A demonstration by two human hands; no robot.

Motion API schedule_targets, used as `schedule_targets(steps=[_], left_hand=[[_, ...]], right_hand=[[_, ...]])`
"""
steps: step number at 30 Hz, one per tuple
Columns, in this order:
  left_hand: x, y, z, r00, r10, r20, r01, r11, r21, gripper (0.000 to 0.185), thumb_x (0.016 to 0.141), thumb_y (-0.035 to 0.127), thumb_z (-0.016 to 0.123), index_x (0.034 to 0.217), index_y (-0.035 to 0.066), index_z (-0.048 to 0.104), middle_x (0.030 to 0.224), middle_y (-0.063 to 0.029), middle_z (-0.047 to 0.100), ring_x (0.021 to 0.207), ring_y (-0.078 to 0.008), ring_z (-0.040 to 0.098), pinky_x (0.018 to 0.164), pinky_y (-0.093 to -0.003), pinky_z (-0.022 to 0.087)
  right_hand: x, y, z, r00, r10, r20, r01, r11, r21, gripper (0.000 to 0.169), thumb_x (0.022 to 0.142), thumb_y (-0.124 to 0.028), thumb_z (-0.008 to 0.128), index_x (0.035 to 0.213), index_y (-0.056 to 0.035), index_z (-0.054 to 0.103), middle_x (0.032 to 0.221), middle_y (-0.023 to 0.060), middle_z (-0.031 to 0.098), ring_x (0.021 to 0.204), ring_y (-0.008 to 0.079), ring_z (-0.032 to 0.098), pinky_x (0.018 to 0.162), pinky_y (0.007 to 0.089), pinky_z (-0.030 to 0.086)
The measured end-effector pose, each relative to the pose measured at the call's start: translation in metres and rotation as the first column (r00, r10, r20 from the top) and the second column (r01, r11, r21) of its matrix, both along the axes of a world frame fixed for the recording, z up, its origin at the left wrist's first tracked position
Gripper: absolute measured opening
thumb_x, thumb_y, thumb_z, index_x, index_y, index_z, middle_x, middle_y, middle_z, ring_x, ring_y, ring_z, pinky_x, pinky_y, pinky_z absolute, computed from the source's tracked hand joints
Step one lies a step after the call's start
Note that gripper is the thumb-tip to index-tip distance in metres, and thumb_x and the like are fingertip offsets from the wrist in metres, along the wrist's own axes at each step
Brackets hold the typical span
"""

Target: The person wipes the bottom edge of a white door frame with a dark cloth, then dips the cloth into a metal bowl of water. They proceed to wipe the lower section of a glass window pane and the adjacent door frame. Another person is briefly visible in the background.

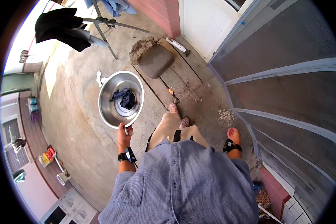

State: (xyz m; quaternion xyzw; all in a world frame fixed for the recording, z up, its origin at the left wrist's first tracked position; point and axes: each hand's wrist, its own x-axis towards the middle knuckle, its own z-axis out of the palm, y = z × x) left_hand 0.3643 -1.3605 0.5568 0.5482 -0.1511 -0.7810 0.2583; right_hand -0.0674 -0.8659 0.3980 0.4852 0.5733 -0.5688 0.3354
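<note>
My left hand [125,135] grips the near rim of a round stainless steel basin [106,113], with the thumb over its edge. A small pale thing shows between the curled fingers; what it is I cannot tell. Inside the basin lies a crumpled dark navy cloth [127,100], and the bottom around it looks wet. My right hand [234,135] hangs at my right side, away from everything, with its fingers bent and nothing visible in it. Both wrists carry strapped black devices. White cloth pieces [99,78] show at the basin's far left side, partly hidden by it.
Ahead stand a brown padded stool [156,61] with a furry piece against it and a white bottle [176,44]. A wire hanger [186,91] lies near my feet. Dark clothing [63,28] hangs on a metal rack [103,21]. A mesh screen [280,89] runs along the right.
</note>
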Motion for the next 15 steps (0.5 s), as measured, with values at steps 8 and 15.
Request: schedule_targets(steps=[8,15], left_hand=[[-0.068,-0.048,-0.025,1.0,0.016,-0.017,-0.017,0.998,-0.061,0.017,0.083,0.014,0.048,0.083,-0.002,0.052,0.075,-0.0135,0.059,0.049,-0.0084,0.036,0.04,-0.0213,0.028],[-0.131,-0.076,-0.033,0.996,0.083,-0.022,-0.084,0.993,-0.079,0.01,0.081,0.012,0.052,0.075,0.005,0.048,0.071,-0.0083,0.055,0.049,-0.0095,0.036,0.04,-0.0213,0.027]], right_hand=[[-0.074,-0.064,-0.008,0.999,0.043,0.02,-0.042,0.998,-0.037,0.017,0.087,-0.018,0.056,0.099,-0.0062,0.054,0.093,0.0059,0.06,0.086,0.0188,0.058,0.076,0.0326,0.049],[-0.144,-0.116,-0.005,0.994,0.101,0.04,-0.103,0.994,0.047,0.017,0.084,-0.014,0.058,0.099,-0.007,0.052,0.088,0.0071,0.061,0.082,0.0202,0.059,0.074,0.0341,0.05]])
